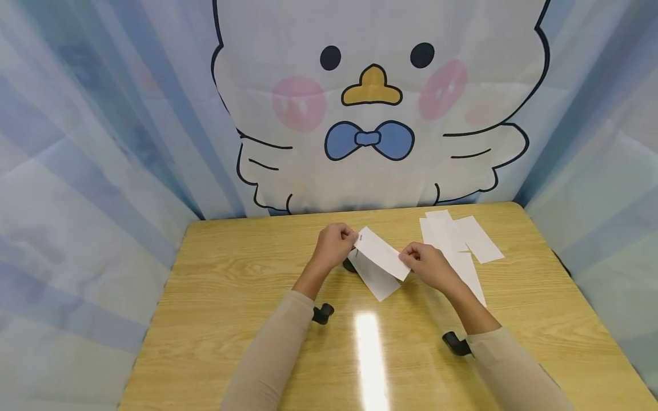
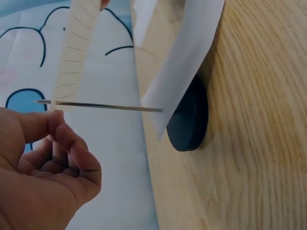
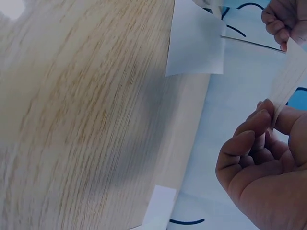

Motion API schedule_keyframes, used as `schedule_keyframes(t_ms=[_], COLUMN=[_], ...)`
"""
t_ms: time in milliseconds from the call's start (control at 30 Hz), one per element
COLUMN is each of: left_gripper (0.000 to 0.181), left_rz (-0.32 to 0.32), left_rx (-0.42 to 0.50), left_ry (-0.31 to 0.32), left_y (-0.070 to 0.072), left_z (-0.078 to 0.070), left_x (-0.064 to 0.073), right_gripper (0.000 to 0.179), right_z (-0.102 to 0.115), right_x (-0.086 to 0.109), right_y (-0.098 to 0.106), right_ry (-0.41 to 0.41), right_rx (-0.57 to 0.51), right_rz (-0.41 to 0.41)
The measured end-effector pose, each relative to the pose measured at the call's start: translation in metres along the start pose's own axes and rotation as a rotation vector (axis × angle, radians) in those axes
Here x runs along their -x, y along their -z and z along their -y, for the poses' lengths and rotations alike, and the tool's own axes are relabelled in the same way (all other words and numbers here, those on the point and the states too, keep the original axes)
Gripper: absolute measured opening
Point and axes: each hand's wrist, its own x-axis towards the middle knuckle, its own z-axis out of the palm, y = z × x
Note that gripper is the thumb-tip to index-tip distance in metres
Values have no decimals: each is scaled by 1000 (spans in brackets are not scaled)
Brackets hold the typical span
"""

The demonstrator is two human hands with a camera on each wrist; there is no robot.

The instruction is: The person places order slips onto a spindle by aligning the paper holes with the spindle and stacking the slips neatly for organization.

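A bill spike stands on the table, with a thin metal needle (image 2: 105, 106) rising from a round black base (image 2: 188, 122). One white paper slip (image 1: 374, 281) is threaded low on the needle, partly over the base. A second paper slip (image 1: 382, 254) is stretched between both hands above it. At its left end, my left hand (image 1: 331, 246) pinches it with thumb and fingertips, and the needle's tip pokes through beside them in the left wrist view. My right hand (image 1: 430, 265) pinches the opposite end between thumb and forefinger. Curved dark lines mark the slip's underside.
Several loose white slips (image 1: 479, 238) lie overlapping at the back right of the wooden table (image 1: 226, 325). A curtain (image 1: 380, 177) with a cartoon bird hangs right behind the table's back edge. Black mounts (image 1: 323, 314) sit at both wrists.
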Motion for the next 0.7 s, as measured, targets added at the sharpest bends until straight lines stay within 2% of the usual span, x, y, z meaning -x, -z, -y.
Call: schedule_keyframes(t_ms=[200,433,700], left_gripper=[20,19,17], left_rz=[17,41,51], left_rx=[2,13,-31], left_ry=[15,1,-10], left_y=[0,-3,-7], left_z=[6,16,27], left_x=[-3,-7,-12], right_gripper=[20,19,18], right_z=[0,-3,-5], right_x=[0,1,3], right_y=[-2,-6,-14], right_ry=[-4,-27,-12], right_rx=[13,23,65], right_rz=[-2,23,53])
